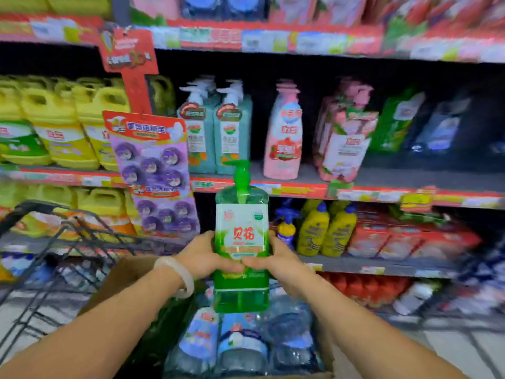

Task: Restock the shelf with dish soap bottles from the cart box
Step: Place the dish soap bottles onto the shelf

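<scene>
A green dish soap bottle with a green pump top is held upright in front of the shelf, above the cart box. My left hand grips its left side and my right hand grips its right side, fingers meeting across the label. Below it, the brown cardboard box in the cart holds several clear bottles with blue labels. The middle shelf behind the bottle carries teal pump bottles and a pink bottle, with bare shelf space to their right.
A black wire shopping cart stands at the left. Yellow jugs fill the left shelves. A hanging strip of purple packs juts out beside the teal bottles. Yellow bottles and red packs sit on the lower shelf.
</scene>
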A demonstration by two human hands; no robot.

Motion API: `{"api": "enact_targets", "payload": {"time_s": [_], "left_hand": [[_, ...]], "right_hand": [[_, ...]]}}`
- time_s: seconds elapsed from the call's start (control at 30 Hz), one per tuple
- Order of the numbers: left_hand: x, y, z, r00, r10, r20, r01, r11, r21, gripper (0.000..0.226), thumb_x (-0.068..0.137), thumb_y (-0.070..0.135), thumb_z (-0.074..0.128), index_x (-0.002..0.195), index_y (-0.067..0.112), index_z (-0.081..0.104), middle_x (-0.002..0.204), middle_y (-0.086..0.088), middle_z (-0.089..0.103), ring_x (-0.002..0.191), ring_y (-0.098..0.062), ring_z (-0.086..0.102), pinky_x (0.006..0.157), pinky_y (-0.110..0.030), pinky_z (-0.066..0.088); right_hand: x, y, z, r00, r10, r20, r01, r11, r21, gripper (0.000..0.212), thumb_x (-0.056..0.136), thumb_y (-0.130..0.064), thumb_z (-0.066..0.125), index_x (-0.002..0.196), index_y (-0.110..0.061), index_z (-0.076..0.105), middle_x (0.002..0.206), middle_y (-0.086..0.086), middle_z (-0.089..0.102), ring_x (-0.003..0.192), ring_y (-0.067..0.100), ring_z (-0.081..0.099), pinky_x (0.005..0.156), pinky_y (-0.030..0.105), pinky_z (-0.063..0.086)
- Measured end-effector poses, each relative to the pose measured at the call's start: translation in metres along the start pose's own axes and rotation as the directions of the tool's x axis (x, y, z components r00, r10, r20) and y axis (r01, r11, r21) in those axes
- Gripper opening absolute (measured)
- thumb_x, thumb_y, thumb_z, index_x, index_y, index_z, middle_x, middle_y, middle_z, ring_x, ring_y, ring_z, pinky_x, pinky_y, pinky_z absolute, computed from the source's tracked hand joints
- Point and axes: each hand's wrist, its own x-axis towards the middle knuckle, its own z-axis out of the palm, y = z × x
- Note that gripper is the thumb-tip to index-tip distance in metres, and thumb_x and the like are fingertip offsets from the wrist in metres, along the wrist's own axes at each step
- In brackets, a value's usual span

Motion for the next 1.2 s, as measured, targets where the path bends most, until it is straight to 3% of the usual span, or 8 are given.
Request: {"api": "enact_targets", "payload": {"time_s": [0.1, 0.17, 0.27, 0.47, 0.67, 0.8, 0.97, 1.2], "left_hand": [[0.005, 0.04, 0.086, 0.99, 0.111, 0.09, -0.113, 0.993, 0.02, 0.045, 0.058, -0.018, 0.077, 0.09, 0.009, 0.063, 0.068, 0.009, 0.073, 0.063, -0.001, 0.068, 0.061, -0.016, 0.055], [0.004, 0.064, 0.147, 0.968, 0.17, 0.184, -0.181, 0.982, 0.045, 0.057, 0.041, 0.002, 0.088, 0.094, 0.007, 0.066, 0.083, 0.0, 0.075, 0.075, -0.011, 0.071, 0.076, -0.027, 0.058], [0.005, 0.093, 0.237, 0.933, 0.225, 0.281, -0.252, 0.966, 0.061, 0.075, 0.036, 0.008, 0.09, 0.106, 0.003, 0.064, 0.1, -0.007, 0.072, 0.076, -0.01, 0.069, 0.086, -0.034, 0.056], [-0.001, 0.14, 0.405, 0.827, 0.301, 0.474, -0.374, 0.925, 0.065, 0.053, 0.052, -0.007, 0.086, 0.09, 0.018, 0.058, 0.087, 0.001, 0.069, 0.067, 0.002, 0.062, 0.064, -0.012, 0.053], [0.002, 0.171, 0.539, 0.682, 0.298, 0.667, -0.388, 0.921, -0.015, 0.073, 0.031, 0.01, 0.09, 0.1, 0.004, 0.065, 0.096, -0.011, 0.073, 0.078, -0.016, 0.071, 0.082, -0.038, 0.058], [0.015, 0.189, 0.623, 0.614, 0.308, 0.727, -0.429, 0.903, -0.02, 0.05, 0.057, -0.016, 0.08, 0.096, 0.006, 0.058, 0.097, -0.007, 0.068, 0.066, -0.003, 0.065, 0.061, -0.012, 0.054], [0.065, 0.226, 0.716, 0.511, 0.309, 0.802, -0.473, 0.88, -0.038, 0.059, 0.056, -0.01, 0.083, 0.107, 0.004, 0.057, 0.105, -0.013, 0.07, 0.087, -0.021, 0.067, 0.079, -0.033, 0.056], [0.138, 0.3, 0.837, 0.403, 0.325, 0.856, -0.505, 0.859, -0.088, 0.058, 0.057, -0.015, 0.08, 0.107, 0.002, 0.056, 0.087, -0.002, 0.068, 0.066, -0.002, 0.067, 0.053, -0.012, 0.052]], "right_hand": [[-0.053, -0.012, -0.084, 0.991, -0.039, -0.125, 0.038, 0.999, -0.012, 0.069, 0.056, -0.014, 0.085, 0.117, -0.01, 0.054, 0.107, 0.003, 0.069, 0.094, 0.018, 0.067, 0.088, 0.034, 0.055], [-0.098, -0.018, -0.137, 0.974, -0.051, -0.222, 0.047, 0.999, -0.025, 0.082, 0.048, -0.021, 0.087, 0.122, -0.009, 0.053, 0.112, 0.006, 0.069, 0.1, 0.021, 0.066, 0.093, 0.04, 0.053], [-0.163, -0.018, -0.21, 0.94, -0.058, -0.336, 0.055, 0.998, -0.019, 0.061, 0.071, 0.002, 0.076, 0.126, -0.003, 0.05, 0.12, 0.015, 0.064, 0.102, 0.024, 0.063, 0.089, 0.037, 0.054], [-0.278, -0.004, -0.325, 0.801, -0.074, -0.594, 0.132, 0.99, 0.055, 0.048, 0.078, 0.014, 0.063, 0.12, -0.004, 0.048, 0.108, 0.014, 0.063, 0.075, 0.013, 0.065, 0.067, 0.019, 0.055], [-0.358, 0.012, -0.418, 0.607, -0.063, -0.792, 0.172, 0.984, 0.054, 0.049, 0.076, 0.009, 0.069, 0.119, -0.007, 0.052, 0.108, 0.011, 0.065, 0.092, 0.023, 0.063, 0.083, 0.034, 0.054], [-0.389, 0.023, -0.482, 0.534, -0.067, -0.842, 0.179, 0.983, 0.035, 0.047, 0.076, 0.01, 0.068, 0.116, -0.01, 0.055, 0.098, 0.005, 0.068, 0.085, 0.018, 0.066, 0.082, 0.032, 0.056], [-0.399, 0.019, -0.57, 0.423, -0.071, -0.903, 0.197, 0.98, 0.015, 0.048, 0.076, 0.006, 0.07, 0.121, -0.004, 0.056, 0.113, 0.015, 0.067, 0.095, 0.024, 0.065, 0.087, 0.037, 0.055], [-0.388, -0.013, -0.711, 0.29, -0.053, -0.955, 0.187, 0.982, 0.003, 0.054, 0.076, 0.005, 0.071, 0.125, -0.003, 0.051, 0.115, 0.014, 0.065, 0.102, 0.027, 0.063, 0.094, 0.042, 0.051]]}}
